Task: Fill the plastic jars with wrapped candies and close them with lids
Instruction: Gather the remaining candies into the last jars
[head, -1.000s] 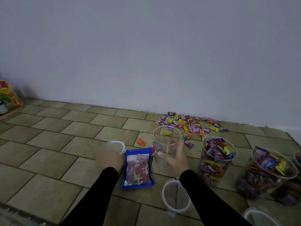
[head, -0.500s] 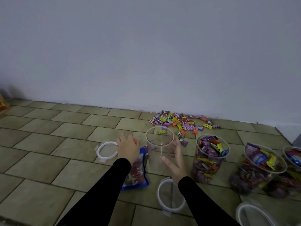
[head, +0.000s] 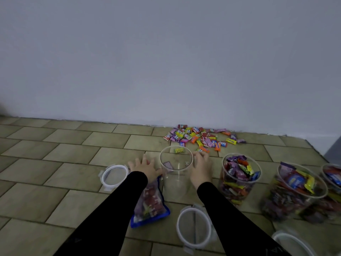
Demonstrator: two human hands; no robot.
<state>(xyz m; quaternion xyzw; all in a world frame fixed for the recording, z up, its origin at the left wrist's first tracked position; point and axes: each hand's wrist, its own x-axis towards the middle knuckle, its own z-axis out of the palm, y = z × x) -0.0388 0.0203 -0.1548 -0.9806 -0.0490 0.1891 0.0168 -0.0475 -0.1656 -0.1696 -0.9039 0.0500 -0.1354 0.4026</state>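
- Just now both hands had come forward together, the left hand [head: 144, 167] off the lid on its outer side and the right hand [head: 201, 168] up from the near wall of the empty jar [head: 176, 172], so that they flanked the jar's rim.
- Both hands looked spread and relaxed, fingers mostly straight; the left hand sat just beside the jar's left wall, the right hand against or just beside its right wall. Whether either truly touched the plastic I could not tell.
- That reach, I judged, meant scooping was about to start: the loose candy pile [head: 201, 138] lay on the floor beyond the fingertips, by the wall, and the jar between the hands held almost nothing.
- A blue-edged candy bag [head: 150, 206] lay under the left forearm, close against the jar's near left side.
- One lid [head: 114, 174] lay flat outside the left hand; a second lid [head: 194, 229] lay nearer the person, between the two sleeves; a third lid [head: 293, 243] showed partly at the bottom edge, right of the right arm.
- To the right of the right hand stood a filled jar [head: 240, 177], then a larger filled jar [head: 297, 191], both uncovered, with another cut off at the frame edge.
- The empty jar itself stood between the hands and the pile, so reaching past risked tipping it.
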